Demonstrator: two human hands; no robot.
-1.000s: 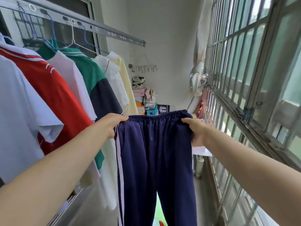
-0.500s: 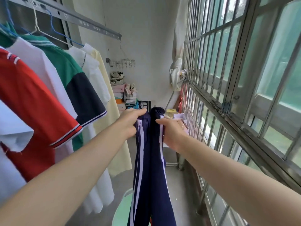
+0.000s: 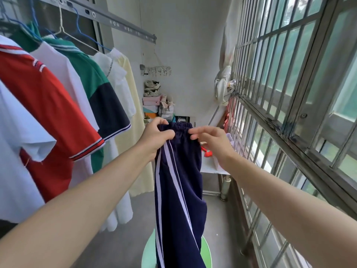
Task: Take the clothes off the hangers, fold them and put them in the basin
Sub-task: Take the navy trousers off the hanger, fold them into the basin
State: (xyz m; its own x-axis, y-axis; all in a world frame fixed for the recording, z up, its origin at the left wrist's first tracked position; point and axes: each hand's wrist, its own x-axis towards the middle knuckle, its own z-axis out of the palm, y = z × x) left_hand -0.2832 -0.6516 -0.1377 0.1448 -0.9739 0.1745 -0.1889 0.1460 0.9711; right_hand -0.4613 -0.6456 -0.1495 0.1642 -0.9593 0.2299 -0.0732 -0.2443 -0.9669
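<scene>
Navy trousers [image 3: 179, 190] with white side stripes hang folded lengthwise in front of me, legs dropping toward the green basin [image 3: 207, 250] on the floor. My left hand [image 3: 156, 138] grips the left end of the elastic waistband. My right hand [image 3: 212, 142] has its fingers stretched out, thumb and index tips pinching the waistband's right end. On the left, a red shirt [image 3: 48, 113], a green and navy shirt [image 3: 96, 89], white shirts and a pale yellow garment [image 3: 133, 113] hang on hangers from the metal rail [image 3: 116, 18].
A barred window grille [image 3: 280, 93] runs along the right side of this narrow balcony. A small white table [image 3: 210, 170] with a red item stands behind the trousers. Shoe boxes and shoes [image 3: 152, 103] are stacked at the far wall.
The waistband was held spread wide, then brought together so the trousers fold lengthwise. My right hand has since loosened to a fingertip hold at the waistband's right end.
</scene>
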